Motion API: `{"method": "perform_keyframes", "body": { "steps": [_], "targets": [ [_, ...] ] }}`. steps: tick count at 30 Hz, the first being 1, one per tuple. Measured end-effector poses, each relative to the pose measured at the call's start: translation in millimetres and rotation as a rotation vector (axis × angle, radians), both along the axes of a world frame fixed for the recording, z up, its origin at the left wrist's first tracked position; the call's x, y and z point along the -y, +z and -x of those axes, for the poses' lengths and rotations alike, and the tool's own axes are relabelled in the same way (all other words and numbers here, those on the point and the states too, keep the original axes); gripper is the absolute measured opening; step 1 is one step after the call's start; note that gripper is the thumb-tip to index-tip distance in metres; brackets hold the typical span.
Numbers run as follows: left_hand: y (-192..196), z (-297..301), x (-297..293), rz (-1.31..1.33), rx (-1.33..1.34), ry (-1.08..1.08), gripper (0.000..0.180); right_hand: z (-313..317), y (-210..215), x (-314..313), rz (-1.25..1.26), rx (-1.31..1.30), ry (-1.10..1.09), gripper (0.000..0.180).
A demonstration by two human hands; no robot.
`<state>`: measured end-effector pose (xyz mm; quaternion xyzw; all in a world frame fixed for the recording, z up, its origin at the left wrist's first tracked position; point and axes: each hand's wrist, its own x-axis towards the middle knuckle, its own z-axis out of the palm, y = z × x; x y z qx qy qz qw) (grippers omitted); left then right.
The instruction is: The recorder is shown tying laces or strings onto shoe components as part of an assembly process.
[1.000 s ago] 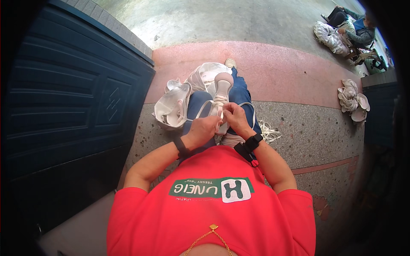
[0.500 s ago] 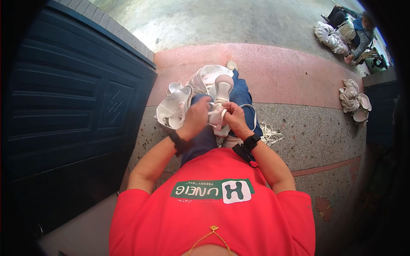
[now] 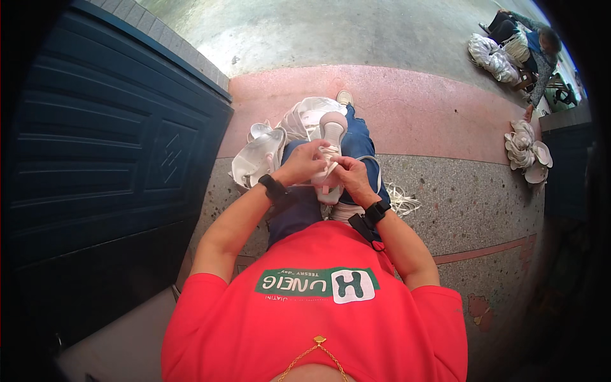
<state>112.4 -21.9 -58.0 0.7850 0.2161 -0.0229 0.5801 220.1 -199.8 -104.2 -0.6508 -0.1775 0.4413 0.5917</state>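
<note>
A pale shoe upper (image 3: 333, 129) with a rounded pinkish toe rests on my lap, its toe pointing away from me. White shoelace (image 3: 329, 155) crosses its front opening. From the left, my left hand (image 3: 304, 164) reaches over the lacing with its fingers closed on the lace. The thumb and fingers of my right hand (image 3: 354, 178) pinch the lace at the shoe's right side. The exact fingertip contact is partly hidden. Beside my left wrist lie more white shoe uppers (image 3: 256, 159), in or against a whitish bag (image 3: 304, 118).
Loose white laces (image 3: 402, 199) hang by my right thigh. A dark blue panelled door (image 3: 114, 140) stands close on the left. On the right, a pile of white shoe parts (image 3: 528, 151) lies on the floor. Farther off, another person (image 3: 531, 54) sits beside white bundles (image 3: 493, 58).
My left hand has moved right onto the lacing, and the raised lace loop is drawn in. My right hand stays nearly in place. The other person's arm now stretches toward the floor pile.
</note>
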Motion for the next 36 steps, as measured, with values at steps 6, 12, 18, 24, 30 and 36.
{"method": "perform_keyframes", "body": {
  "steps": [6, 12, 18, 24, 30, 36],
  "targets": [
    [25.1, 81.4, -116.4, 0.112, -0.076, 0.326, 0.054, -87.8, -81.8, 126.7, 0.264, 0.324, -0.556, 0.012],
    [41.2, 307.4, -243.5, 0.133, -0.314, 0.78, 0.069, -144.0, -96.4, 343.3, 0.179, -0.325, -1.161, 0.025],
    [38.3, 316.0, -252.5, 0.179, -0.373, 0.881, 0.061, -147.9, -128.8, 345.3, 0.213, -0.514, -1.226, 0.017],
    [-40.8, 247.3, -199.6, -0.57, -0.494, 0.546, 0.037, -136.9, -57.9, 195.3, 0.241, 0.042, -1.246, 0.048],
    [-36.6, 55.7, -54.3, -0.674, 0.199, 0.06, 0.015, -118.3, -25.3, 114.4, -0.1, 0.385, -1.1, 0.062],
    [-24.6, 11.7, 0.1, -0.533, 0.013, -0.075, 0.017, -61.8, 25.6, 55.1, 0.109, 0.69, -0.323, 0.033]
  ]
}}
